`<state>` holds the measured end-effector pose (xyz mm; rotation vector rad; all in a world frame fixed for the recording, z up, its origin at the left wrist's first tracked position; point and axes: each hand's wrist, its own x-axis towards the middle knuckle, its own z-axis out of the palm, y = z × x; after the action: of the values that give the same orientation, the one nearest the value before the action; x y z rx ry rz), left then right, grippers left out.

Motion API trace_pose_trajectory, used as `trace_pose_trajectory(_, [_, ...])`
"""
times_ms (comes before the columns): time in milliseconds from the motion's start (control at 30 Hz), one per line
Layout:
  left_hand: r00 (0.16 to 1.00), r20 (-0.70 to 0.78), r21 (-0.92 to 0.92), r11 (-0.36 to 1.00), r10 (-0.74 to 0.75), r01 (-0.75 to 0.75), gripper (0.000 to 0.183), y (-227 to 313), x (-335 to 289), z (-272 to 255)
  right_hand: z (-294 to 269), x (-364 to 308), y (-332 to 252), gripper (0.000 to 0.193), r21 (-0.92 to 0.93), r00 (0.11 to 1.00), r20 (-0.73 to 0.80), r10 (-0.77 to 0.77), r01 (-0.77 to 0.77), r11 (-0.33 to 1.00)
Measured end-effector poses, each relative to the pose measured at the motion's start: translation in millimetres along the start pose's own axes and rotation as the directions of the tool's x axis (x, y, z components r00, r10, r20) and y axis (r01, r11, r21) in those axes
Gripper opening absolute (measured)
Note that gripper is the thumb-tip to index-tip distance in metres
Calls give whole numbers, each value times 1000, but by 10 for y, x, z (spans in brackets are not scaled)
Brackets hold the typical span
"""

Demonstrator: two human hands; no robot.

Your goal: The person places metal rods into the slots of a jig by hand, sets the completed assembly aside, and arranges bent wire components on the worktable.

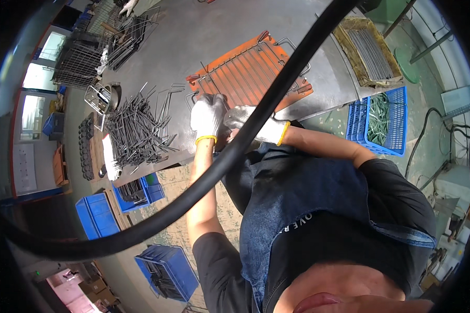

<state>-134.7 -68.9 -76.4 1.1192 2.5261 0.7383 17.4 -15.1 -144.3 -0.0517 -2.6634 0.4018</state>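
Note:
An orange plate [235,93] lies on the grey metal table, with a grid of thin steel rods [248,65] laid across it. Bent wire frames stick out past its corners, and small red clamps [305,89] sit at its ends. White knit gloves with yellow cuffs cover both hands. My left hand [209,116] is curled at the plate's near left corner, by the rod ends. Close beside it, at the near edge, my right hand [253,124] is closed with its fingers turned toward the left one. What either glove grips is hidden.
A thick black cable [214,175] crosses the view in front of my arms. Loose bent rods [141,128] pile up at the table's left. A wooden box of rods [371,52] stands at right, above a blue crate [377,121]. Blue bins [167,271] sit on the floor.

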Motion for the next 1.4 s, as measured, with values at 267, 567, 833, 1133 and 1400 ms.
trace_pose_trajectory(267, [826,-210,178,851,523,-494,30,-193,78,28,576,-49,198,41,576,997,-3,81,-65,815])
trace_pose_trajectory(567, [829,61,471,716,556,-514,34,-59,-16,-147,354,138,8,30,582,989,44,143,-142,800])
trace_pose_trajectory(833, [841,138,585,642,523,-495,47,-282,25,-122,256,24,0,40,628,978,2,210,-165,761])
trace_pose_trajectory(1133, [886,-22,-486,769,464,-414,34,-480,141,78,-46,281,-33,30,374,973,231,20,-108,921])
trace_pose_trajectory(1400, [863,-335,97,925,378,-368,43,-234,-119,-40,-563,-699,216,34,94,959,-63,276,-270,958])
